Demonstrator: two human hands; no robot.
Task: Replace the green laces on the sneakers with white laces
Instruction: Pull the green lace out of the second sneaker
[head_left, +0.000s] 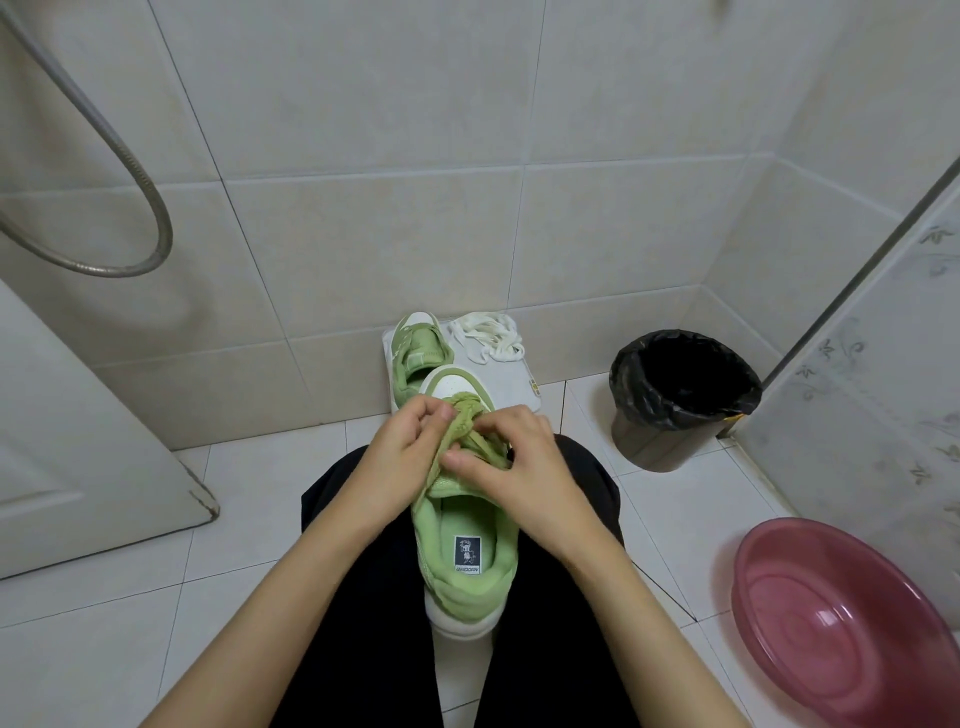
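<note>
Left hand (402, 454) and right hand (514, 460) both pinch the green lace (460, 422) on the sneaker (467, 566) held between the knees; white laces (485, 338) lie beyond.

The near sneaker (470, 566) is pale green with a white sole and toe cap; it rests on the person's lap (358, 525), heel nearest, toe pointing away; its green laces (464, 415) sit bunched in a knot over the tongue; the second sneaker (415, 353) lies beyond on a flat white slab (511, 382); the white laces (485, 335) lie heaped just beside it.
</note>
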